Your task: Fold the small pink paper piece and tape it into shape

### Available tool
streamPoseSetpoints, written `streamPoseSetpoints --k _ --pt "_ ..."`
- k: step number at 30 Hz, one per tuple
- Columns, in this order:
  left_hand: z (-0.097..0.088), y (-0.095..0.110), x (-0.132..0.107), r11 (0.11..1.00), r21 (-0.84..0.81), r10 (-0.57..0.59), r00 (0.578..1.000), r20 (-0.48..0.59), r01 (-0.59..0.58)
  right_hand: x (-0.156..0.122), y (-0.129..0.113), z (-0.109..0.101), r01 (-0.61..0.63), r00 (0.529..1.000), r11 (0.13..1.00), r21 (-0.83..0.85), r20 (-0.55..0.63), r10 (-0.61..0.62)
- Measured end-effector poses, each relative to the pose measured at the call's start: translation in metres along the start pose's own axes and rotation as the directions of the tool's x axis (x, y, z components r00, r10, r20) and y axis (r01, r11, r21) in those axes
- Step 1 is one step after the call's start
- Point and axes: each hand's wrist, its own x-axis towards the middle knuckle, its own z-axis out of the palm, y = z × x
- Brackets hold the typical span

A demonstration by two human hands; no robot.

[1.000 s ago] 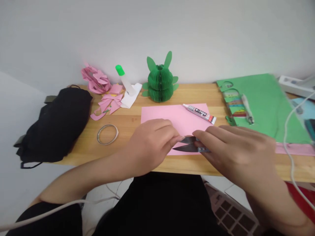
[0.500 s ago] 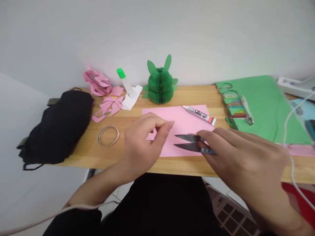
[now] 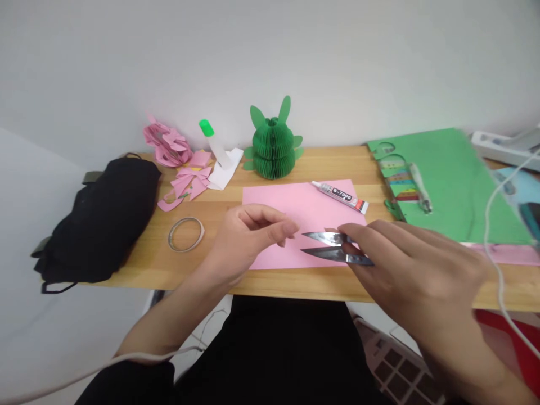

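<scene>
My right hand [image 3: 415,267] grips a pair of thread snips [image 3: 333,255], whose two dark blades are apart and point left. Just left of the blade tips, my left hand [image 3: 253,233] is closed in a pinch, thumb against fingers; whatever it may hold is too small to make out. Both hands are above a pink sheet of paper [image 3: 278,197] on the wooden table. On the sheet's upper right lies a B-7000 glue tube [image 3: 340,196]. Behind the sheet stands a green folded-paper figure [image 3: 274,149] with two leaf-shaped ears and side pieces.
Left of my hands lie a roll of tape [image 3: 185,234] and a black cloth bag [image 3: 101,219]. Pink paper scraps [image 3: 192,180] and a glue stick [image 3: 217,149] are at the back left. Green sheets [image 3: 447,174] and a white power strip [image 3: 504,147] occupy the right.
My left hand has turned, its fingers now more stretched toward the blades. The snips have tilted slightly and their blades catch more light.
</scene>
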Motion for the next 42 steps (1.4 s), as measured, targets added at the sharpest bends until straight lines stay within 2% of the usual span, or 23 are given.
streamPoseSetpoints --k 6,8,11,14,17,19,21,23,25,30,32,36,38,42 --pt "-0.001 -0.003 -0.004 0.992 -0.123 -0.006 1.0 0.015 0.007 -0.008 0.0 0.008 -0.015 0.991 1.0 0.024 -0.133 0.018" --pt "0.0 -0.005 -0.005 0.992 -0.125 0.027 0.999 0.027 -0.023 -0.009 -0.002 0.01 -0.092 0.989 0.993 0.073 -0.111 0.1" --pt "0.004 -0.014 -0.007 0.991 -0.101 0.093 0.996 0.003 -0.092 -0.01 -0.009 0.016 -0.275 0.96 0.927 0.257 0.012 0.281" --pt "0.012 -0.027 -0.008 0.981 -0.103 0.158 0.987 -0.037 -0.161 -0.01 -0.02 0.028 -0.414 0.909 0.796 0.443 0.146 0.391" --pt "0.022 -0.035 -0.008 0.968 -0.159 0.187 0.98 -0.071 -0.196 -0.008 -0.034 0.039 -0.527 0.84 0.659 0.537 0.211 0.5" --pt "0.027 -0.033 -0.009 0.96 -0.178 0.194 0.973 -0.129 -0.215 -0.006 -0.045 0.041 -0.568 0.797 0.536 0.624 0.257 0.546" --pt "0.03 -0.027 -0.009 0.96 -0.12 0.225 0.952 -0.206 -0.253 -0.004 -0.053 0.039 -0.589 0.757 0.387 0.71 0.317 0.571" --pt "0.03 -0.018 -0.009 0.956 -0.025 0.274 0.923 -0.269 -0.292 -0.003 -0.058 0.034 -0.582 0.734 0.241 0.777 0.374 0.567" --pt "0.027 -0.01 -0.01 0.946 0.068 0.323 0.905 -0.278 -0.317 -0.001 -0.057 0.03 -0.542 0.736 0.116 0.832 0.403 0.545" --pt "0.022 0.0 -0.016 0.902 0.197 0.416 0.897 -0.151 -0.385 0.004 -0.044 0.024 -0.396 0.718 -0.154 0.905 0.41 0.563" --pt "0.022 0.002 -0.019 0.88 0.234 0.449 0.885 -0.125 -0.414 0.005 -0.041 0.023 -0.362 0.704 -0.17 0.917 0.388 0.595" --pt "0.023 0.006 -0.022 0.81 0.314 0.541 0.838 -0.073 -0.496 0.006 -0.041 0.019 -0.397 0.673 -0.045 0.917 0.324 0.665" --pt "0.023 0.008 -0.024 0.788 0.341 0.564 0.823 -0.067 -0.512 0.006 -0.042 0.017 -0.404 0.676 -0.012 0.915 0.308 0.67" --pt "0.023 0.012 -0.026 0.767 0.367 0.584 0.809 -0.063 -0.526 0.006 -0.041 0.014 -0.384 0.693 -0.029 0.923 0.309 0.651"
